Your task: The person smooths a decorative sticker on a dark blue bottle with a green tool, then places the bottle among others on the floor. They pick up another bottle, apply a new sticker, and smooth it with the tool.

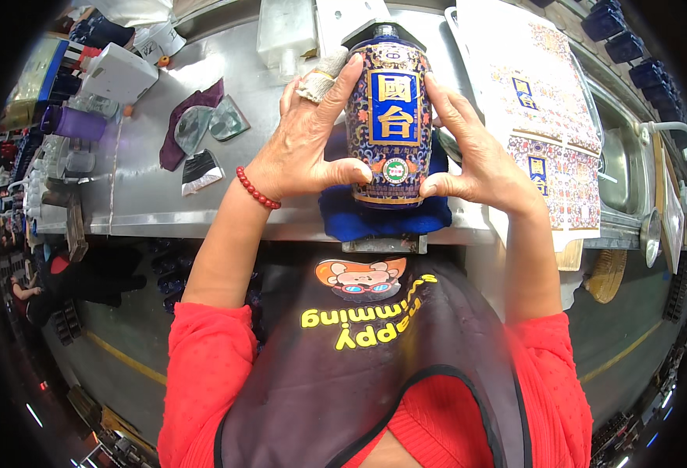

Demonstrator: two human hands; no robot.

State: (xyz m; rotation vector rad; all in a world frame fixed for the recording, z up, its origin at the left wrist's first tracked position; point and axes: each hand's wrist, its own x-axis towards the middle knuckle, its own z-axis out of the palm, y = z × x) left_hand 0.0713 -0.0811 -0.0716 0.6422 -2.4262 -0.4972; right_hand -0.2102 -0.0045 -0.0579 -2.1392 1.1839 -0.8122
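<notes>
A dark blue bottle (360, 117) with a dense floral pattern and a gold-framed front panel lies between my hands, its neck pointing away from me. My left hand (300, 144) holds its left side, with the thumb low on the front and the index finger along the upper edge. A whitish wrap (324, 76) covers one of that hand's fingers. On the right side, my right hand (480, 160) presses its thumb and fingers against the bottle. A blue cloth (343, 218) lies beneath the bottle, which hides part of it.
Patterned decal sheets (577, 187) lie to the right, before a metal sink (624, 175) with a white faucet (675, 131). On the steel table (242, 207), left, are a maroon cloth (173, 136), clear pads (229, 119) and a black-and-white piece (201, 171). A purple cup (74, 122) stands farther left.
</notes>
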